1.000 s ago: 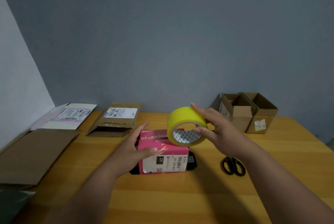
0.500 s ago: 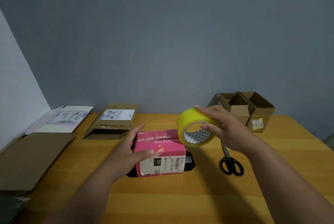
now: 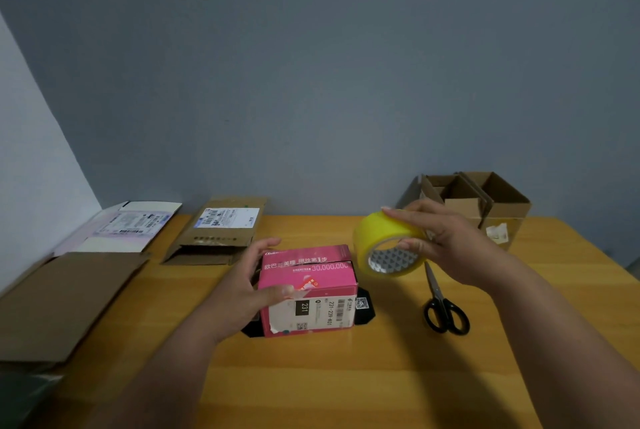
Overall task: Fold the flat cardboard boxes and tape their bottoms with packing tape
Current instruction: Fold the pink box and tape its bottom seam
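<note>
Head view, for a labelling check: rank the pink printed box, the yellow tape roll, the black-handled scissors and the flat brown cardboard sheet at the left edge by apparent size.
1. Flat brown cardboard sheet, though it lies nearer the camera.
2. Pink printed box.
3. Yellow tape roll and black-handled scissors: too alike to rank, and the roll is raised in the right hand.

dim, soft indoor light; faint shadows; wide-angle edge warp.

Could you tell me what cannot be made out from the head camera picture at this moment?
- Whether tape runs from the yellow tape roll in the right hand to the pink box: too faint to see.
- The pink box's left side: covered by the left hand.
- The shipping label text on the flat cardboard box: too small.
- The black piece under the pink box: mostly hidden by it.
</note>
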